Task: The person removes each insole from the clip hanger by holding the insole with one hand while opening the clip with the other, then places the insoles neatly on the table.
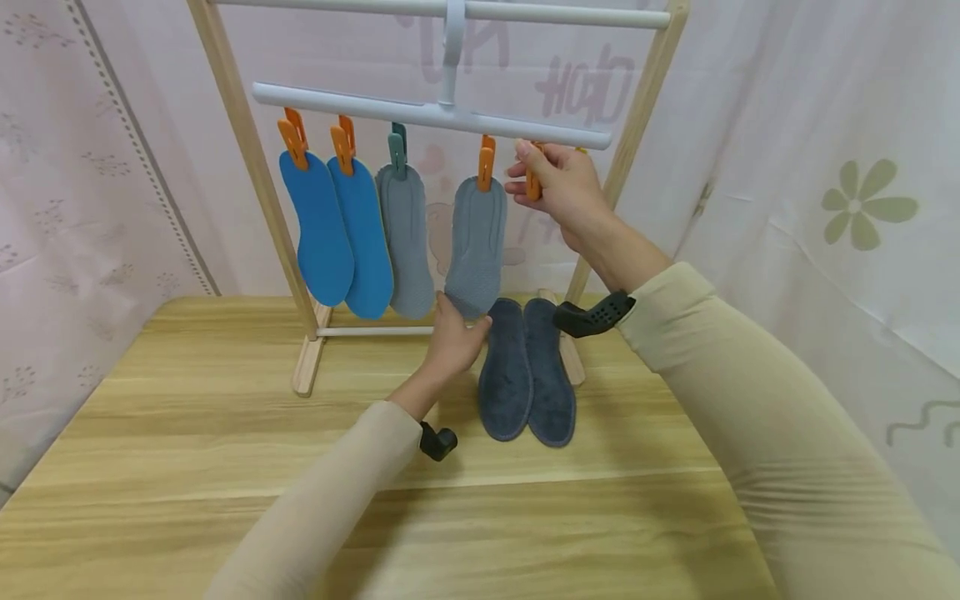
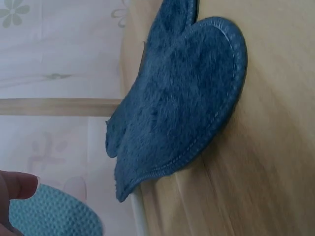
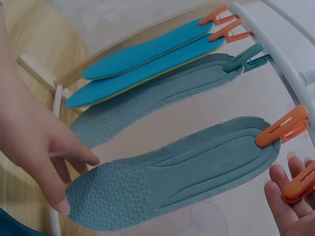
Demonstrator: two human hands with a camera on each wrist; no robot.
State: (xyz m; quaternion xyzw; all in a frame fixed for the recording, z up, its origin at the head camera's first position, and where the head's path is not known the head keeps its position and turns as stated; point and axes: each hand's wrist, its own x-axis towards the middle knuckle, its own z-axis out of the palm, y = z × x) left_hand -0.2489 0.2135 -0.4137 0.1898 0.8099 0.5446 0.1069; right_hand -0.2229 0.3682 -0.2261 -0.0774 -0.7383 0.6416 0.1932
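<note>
My left hand [image 1: 452, 340] holds the lower end of a grey insole [image 1: 477, 242], thumb at one edge and fingers at the other. An orange clip [image 1: 486, 164] fastens that insole's upper end to a white hanger [image 1: 360, 107]. To its right, my right hand [image 1: 567, 190] grips another orange clip [image 1: 533, 175] on the hanger, with no insole in it. Two dark fuzzy insoles [image 1: 506, 375] lie side by side on the table below, slightly overlapping. In the left wrist view the dark insole [image 2: 182, 98] is close, and only the grey insole's tip [image 2: 54, 214] shows.
Two blue insoles [image 1: 318, 237] hang at left from orange clips, beside another grey insole [image 1: 406, 242] on a green clip [image 1: 397, 154]. The hanger hooks onto a wooden rack [image 1: 243, 142] on the wooden table [image 1: 210, 467]. A patterned curtain [image 1: 825, 125] stands behind.
</note>
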